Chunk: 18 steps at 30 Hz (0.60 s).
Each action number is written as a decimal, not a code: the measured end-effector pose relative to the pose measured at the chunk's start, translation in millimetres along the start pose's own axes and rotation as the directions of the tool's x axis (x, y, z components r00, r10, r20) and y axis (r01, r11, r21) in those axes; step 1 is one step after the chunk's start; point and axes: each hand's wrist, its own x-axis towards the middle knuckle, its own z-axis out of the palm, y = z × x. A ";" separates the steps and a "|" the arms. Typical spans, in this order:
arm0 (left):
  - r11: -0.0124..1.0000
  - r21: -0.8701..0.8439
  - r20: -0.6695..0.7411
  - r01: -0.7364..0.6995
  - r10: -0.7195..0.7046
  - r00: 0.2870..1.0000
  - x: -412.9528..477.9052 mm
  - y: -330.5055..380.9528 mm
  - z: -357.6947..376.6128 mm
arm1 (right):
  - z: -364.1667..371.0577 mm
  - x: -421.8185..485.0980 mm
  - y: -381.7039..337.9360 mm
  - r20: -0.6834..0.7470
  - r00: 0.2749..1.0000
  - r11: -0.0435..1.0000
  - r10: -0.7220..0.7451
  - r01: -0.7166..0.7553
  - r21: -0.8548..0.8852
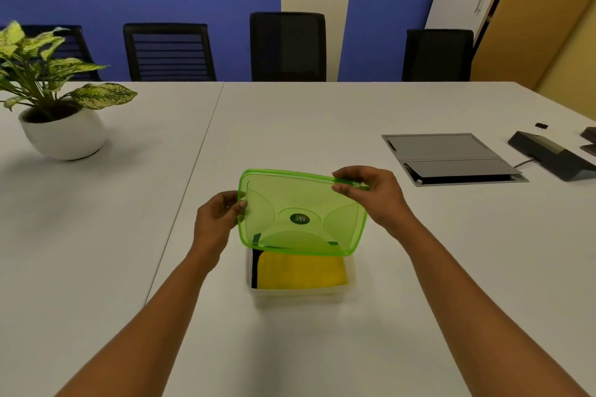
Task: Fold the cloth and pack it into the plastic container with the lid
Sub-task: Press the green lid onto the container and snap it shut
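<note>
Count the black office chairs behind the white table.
4, lined along the far edge: one behind the potted plant, one left of centre, one at centre, one on the right. Others may sit beyond the frame.

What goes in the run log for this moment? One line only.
stage: closing | cloth: folded, in container | lid: tilted above container, not seated | left hand: lid's left edge | right hand: far right corner

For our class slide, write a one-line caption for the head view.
Both hands, left hand and right hand, hold the green lid above the container with the folded yellow cloth.
</note>
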 end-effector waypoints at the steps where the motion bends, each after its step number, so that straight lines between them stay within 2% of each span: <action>1: 0.999 -0.032 -0.006 0.028 -0.028 1.000 -2.2 -0.5 -1.9 | -0.2 -0.2 4.0 -0.013 0.999 0.997 0.041 -0.040 0.065; 4: 0.996 -0.043 -0.021 0.072 -0.073 0.997 -8.4 -2.7 -4.0 | 1.3 -4.2 21.1 -0.052 0.984 0.956 0.173 -0.155 0.249; 6: 0.994 -0.044 -0.023 0.102 -0.103 0.994 -12.0 -4.4 -3.9 | 4.6 -9.6 32.5 -0.041 0.968 0.927 0.249 -0.226 0.299; 12: 0.970 -0.075 -0.083 0.231 -0.237 0.968 -23.5 -11.7 -2.7 | 15.8 -32.3 56.0 -0.035 0.926 0.896 0.376 -0.354 0.268; 18: 0.950 0.065 -0.099 0.305 -0.298 0.949 -33.2 -28.4 1.9 | 22.3 -52.3 73.9 -0.111 0.882 0.883 0.457 -0.436 0.171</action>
